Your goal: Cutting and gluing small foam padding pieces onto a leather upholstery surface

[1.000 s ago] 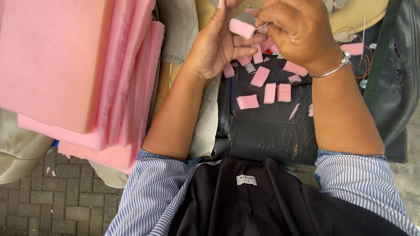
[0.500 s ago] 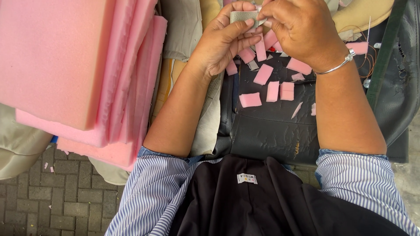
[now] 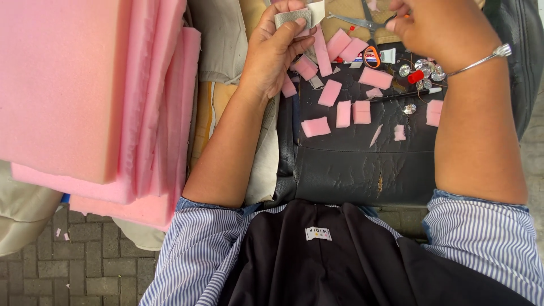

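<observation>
My left hand [image 3: 277, 48] pinches a small grey fabric-covered piece [image 3: 293, 17] between thumb and fingers at the top of the view. My right hand [image 3: 439, 28], with a silver bracelet on the wrist, is closed at the upper right, just beside the orange-handled scissors [image 3: 365, 34]; whether it grips anything I cannot tell. Several small pink foam pieces [image 3: 330, 93] lie scattered on the black leather sheet [image 3: 351, 164] below both hands. Shiny round buttons [image 3: 422, 67] and a red bit sit under the right wrist.
A thick stack of pink foam sheets [image 3: 85, 96] fills the left side. Beige padded material [image 3: 218, 39] lies between the stack and the black sheet. Grey paving bricks [image 3: 85, 266] show at the lower left. A dark garment [image 3: 323, 255] lies in my lap.
The pink foam piece once held between both hands is gone; the left hand now holds a grey piece alone. The right hand has drawn away to the right, near the scissors.
</observation>
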